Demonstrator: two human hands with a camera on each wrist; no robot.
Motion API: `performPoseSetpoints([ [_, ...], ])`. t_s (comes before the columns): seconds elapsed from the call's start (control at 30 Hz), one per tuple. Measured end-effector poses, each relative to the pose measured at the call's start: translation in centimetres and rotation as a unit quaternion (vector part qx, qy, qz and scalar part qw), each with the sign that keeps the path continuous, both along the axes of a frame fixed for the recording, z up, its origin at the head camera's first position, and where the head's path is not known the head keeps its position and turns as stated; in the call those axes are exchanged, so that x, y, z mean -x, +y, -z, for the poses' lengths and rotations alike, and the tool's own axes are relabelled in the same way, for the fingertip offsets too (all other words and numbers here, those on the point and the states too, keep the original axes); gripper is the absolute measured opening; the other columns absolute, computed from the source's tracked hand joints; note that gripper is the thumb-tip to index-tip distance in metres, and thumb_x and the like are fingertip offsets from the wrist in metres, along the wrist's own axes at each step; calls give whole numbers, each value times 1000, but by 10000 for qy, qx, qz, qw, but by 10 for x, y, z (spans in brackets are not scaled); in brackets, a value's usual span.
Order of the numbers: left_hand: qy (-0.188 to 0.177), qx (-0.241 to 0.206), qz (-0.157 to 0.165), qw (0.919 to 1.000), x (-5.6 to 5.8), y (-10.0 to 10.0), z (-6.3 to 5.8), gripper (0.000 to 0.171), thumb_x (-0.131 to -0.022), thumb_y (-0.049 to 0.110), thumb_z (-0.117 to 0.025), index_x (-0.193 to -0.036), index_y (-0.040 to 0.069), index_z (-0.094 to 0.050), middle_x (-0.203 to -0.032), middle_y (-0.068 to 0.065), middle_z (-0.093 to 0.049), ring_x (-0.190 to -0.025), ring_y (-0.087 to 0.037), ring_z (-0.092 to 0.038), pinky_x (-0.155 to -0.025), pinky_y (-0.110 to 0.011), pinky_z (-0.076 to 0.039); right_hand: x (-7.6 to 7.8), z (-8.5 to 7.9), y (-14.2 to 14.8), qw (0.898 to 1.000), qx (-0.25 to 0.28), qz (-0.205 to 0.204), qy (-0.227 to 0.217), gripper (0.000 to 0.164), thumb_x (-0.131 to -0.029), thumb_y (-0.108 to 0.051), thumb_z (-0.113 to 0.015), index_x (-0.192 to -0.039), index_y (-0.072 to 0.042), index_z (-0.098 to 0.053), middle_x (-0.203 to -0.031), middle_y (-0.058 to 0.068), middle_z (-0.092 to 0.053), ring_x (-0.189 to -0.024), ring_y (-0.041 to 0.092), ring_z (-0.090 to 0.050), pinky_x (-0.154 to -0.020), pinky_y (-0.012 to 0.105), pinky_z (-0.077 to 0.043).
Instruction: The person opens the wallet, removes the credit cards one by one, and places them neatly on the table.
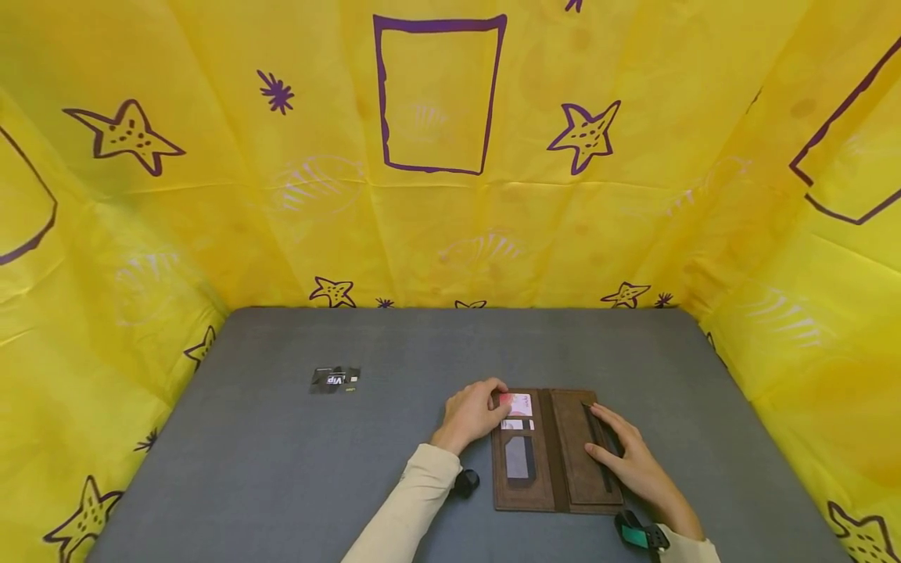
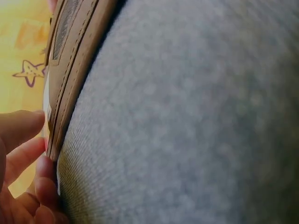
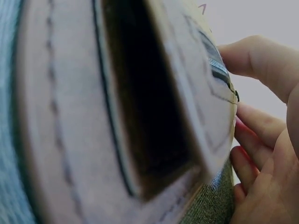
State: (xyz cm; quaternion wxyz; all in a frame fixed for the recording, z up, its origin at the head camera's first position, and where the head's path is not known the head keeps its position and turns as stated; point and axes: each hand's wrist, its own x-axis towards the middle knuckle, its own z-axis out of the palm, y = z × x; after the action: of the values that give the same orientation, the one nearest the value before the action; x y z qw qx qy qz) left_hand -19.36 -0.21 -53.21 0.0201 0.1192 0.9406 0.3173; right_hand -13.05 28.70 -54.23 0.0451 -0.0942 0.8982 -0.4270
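Observation:
A brown wallet (image 1: 521,493) lies unfolded on the grey table. My left hand (image 1: 468,414) grips its upper left corner, the thumb by a pink-and-white card (image 1: 521,403) in the top slot. In the left wrist view the fingers (image 2: 46,189) meet the wallet's edge. A second white card (image 1: 512,424) and a greyish window pocket (image 1: 517,457) sit below. On the right half, my right hand (image 1: 637,461) holds the wallet's edge, thumb over the panel by a dark zipper (image 1: 598,438). In the right wrist view a dark pocket gap (image 3: 149,116) gapes.
A black card marked "Vip" (image 1: 335,379) lies on the grey table (image 1: 281,461), left of the wallet. Yellow cloth walls (image 1: 436,234) with purple drawings stand behind the table and on both sides.

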Motion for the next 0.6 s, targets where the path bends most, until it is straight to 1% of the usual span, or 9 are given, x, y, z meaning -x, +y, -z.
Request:
performPoseSetpoints([
  [0.1, -80, -55, 66, 9999, 0, -1, 0, 26, -86, 31, -72, -111, 25, -70, -73, 9, -53, -63, -6, -46, -56, -26, -32, -1, 0, 0, 10000, 23, -2, 24, 63, -93, -21, -69, -148, -7, -41, -156, 24, -32, -138, 52, -23, -93, 77, -27],
  [0.2, -115, -59, 63, 9999, 1, -1, -1, 26, -86, 31, -73, -111, 25, -70, -73, 8, -54, -63, -6, -46, -56, -26, -32, -1, 0, 0, 10000, 29, -24, 81, 63, -93, -21, -68, -148, -6, -41, -156, 25, -32, -138, 52, -24, -93, 78, -26],
  [0.4, -99, -51, -68, 9999, 1, 1, 0, 25, -89, 31, -72, -113, 23, -68, -71, 9, -53, -63, -6, -46, -56, -26, -33, 0, 1, -1, 9998, 50, -26, 187, 62, -93, -19, -68, -147, -5, -42, -155, 26, -33, -137, 53, -25, -93, 77, -26],
  [0.6, 16, 53, -243, 9997, 0, 4, 0, 32, -90, 31, -71, -120, 21, -66, -70, 9, -53, -62, -6, -46, -55, -26, -33, 0, 1, 0, 9999, 35, -25, 157, 62, -93, -21, -68, -147, -5, -42, -155, 26, -33, -137, 53, -24, -93, 77, -26],
])
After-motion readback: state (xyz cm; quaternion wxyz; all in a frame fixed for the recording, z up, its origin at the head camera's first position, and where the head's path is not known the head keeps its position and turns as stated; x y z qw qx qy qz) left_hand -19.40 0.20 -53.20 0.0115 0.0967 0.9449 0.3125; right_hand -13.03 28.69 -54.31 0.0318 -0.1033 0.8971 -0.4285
